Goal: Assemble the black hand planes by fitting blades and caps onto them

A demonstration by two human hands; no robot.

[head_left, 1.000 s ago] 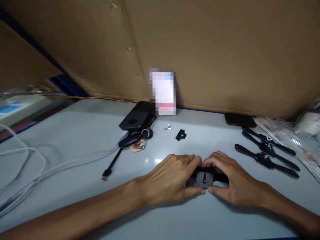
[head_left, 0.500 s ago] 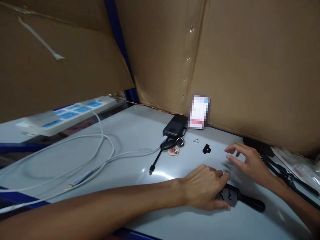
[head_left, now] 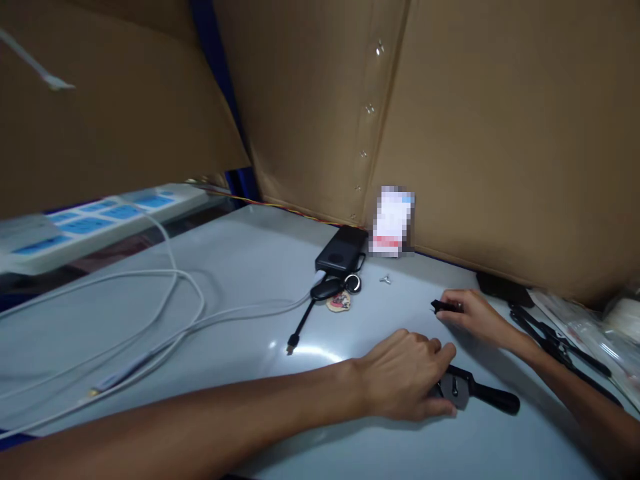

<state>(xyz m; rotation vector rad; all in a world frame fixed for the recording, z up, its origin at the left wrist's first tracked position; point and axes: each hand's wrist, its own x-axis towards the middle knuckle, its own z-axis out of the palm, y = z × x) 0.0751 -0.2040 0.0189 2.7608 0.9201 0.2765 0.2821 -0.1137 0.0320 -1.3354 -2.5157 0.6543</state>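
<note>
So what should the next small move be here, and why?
Probably bring the small black plate, pinched in the right hand, over to the spokeshave: the left hand holds it against the table, and its grey blade shows uncovered.

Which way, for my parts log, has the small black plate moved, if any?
Yes: the plate moved rightward, away from the black box, in the right hand.

Your left hand (head_left: 407, 377) grips a black-handled tool (head_left: 493, 397) on the near right of the grey table (head_left: 240, 253), its visible handle pointing right. Farther off, your right hand (head_left: 475, 319) pinches a small black part (head_left: 440, 307). Left of that part lies small silver hardware (head_left: 385, 280), then a black box (head_left: 341, 252). Similar black tools (head_left: 554, 351) lie to the right, beside clear plastic packaging (head_left: 590, 330).
</note>
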